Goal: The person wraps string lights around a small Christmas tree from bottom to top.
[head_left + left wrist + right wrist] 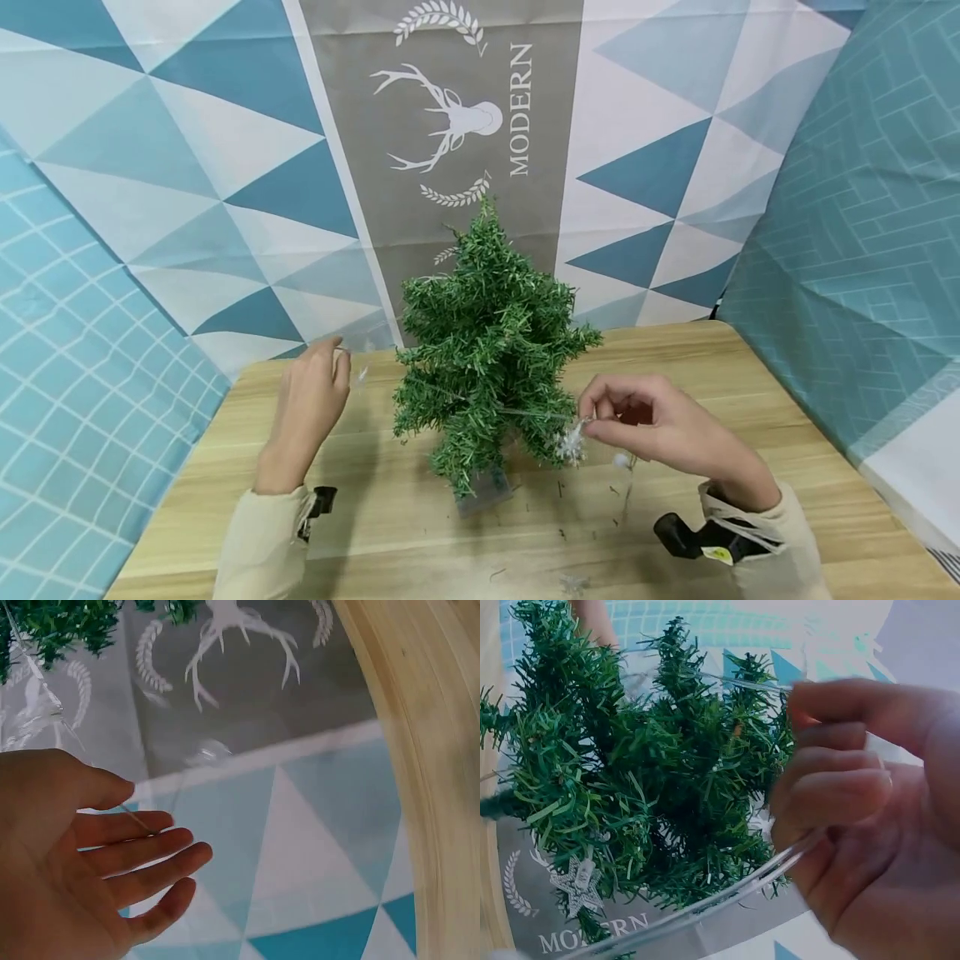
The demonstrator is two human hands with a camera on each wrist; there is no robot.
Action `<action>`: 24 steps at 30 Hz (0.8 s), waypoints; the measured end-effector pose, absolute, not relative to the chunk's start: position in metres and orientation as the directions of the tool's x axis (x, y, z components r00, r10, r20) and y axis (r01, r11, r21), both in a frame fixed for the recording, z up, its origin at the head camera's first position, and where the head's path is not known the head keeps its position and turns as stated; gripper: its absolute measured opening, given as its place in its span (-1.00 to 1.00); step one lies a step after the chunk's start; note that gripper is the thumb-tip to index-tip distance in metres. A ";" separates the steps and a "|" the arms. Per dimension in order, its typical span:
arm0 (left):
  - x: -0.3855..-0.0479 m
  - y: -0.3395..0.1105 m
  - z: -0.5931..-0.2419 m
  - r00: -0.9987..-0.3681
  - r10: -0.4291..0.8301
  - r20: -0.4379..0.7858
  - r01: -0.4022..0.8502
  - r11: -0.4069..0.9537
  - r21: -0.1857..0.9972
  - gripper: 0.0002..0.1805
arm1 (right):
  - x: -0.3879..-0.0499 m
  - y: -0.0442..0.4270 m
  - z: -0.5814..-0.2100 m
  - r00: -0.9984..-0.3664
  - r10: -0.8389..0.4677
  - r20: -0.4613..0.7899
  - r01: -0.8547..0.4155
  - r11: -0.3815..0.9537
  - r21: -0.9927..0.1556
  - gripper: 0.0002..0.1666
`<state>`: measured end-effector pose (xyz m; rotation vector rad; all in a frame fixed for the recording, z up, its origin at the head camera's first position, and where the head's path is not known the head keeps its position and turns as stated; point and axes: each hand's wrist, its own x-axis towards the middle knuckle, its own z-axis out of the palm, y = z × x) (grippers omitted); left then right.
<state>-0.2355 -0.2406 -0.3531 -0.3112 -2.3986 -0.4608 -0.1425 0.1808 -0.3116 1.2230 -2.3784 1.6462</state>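
The tabletop (390,550) carries a green tree (487,342), standing upright. The right hand (660,421) is right of the tree, its grip clamped on a clear strand (536,412). The left hand (311,400), left of the tree, has its grip lightly pinching the strand. The strand spans the tree's front. A white snowflake (572,443) hangs just beside the tree's lower right branches.

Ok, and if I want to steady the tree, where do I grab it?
Probably by the base, coming in low from the front: its near edge juts out below the branches, giving fingers a straight edge to hold. The branches above spread wide and bushy, so gripping there would likely just crush them.
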 end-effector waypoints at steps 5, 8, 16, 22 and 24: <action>-0.261 -0.235 -0.349 -0.706 0.104 0.701 0.378 0.892 0.249 -0.67 | -0.145 0.182 -0.311 -0.666 -0.396 0.633 -0.651 -0.108 -0.752 -0.66; -0.264 -0.235 -0.345 -0.694 0.098 0.714 0.427 0.854 0.297 -0.74 | -0.144 0.183 -0.311 -0.636 -0.340 0.692 -0.676 -0.186 -0.713 -0.64; -0.222 -0.209 -0.340 -0.828 0.329 0.455 0.548 0.648 0.530 -0.60 | -0.138 0.181 -0.307 -0.618 -0.332 0.713 -0.687 -0.215 -0.695 -0.63; -0.220 -0.201 -0.352 -0.848 0.488 0.208 0.490 0.573 0.657 -0.39 | -0.128 0.179 -0.305 -0.581 -0.295 0.759 -0.702 -0.289 -0.650 -0.63; -0.223 -0.205 -0.359 -0.849 0.498 0.177 0.460 0.530 0.713 -0.38 | -0.126 0.178 -0.306 -0.577 -0.305 0.758 -0.698 -0.298 -0.651 -0.63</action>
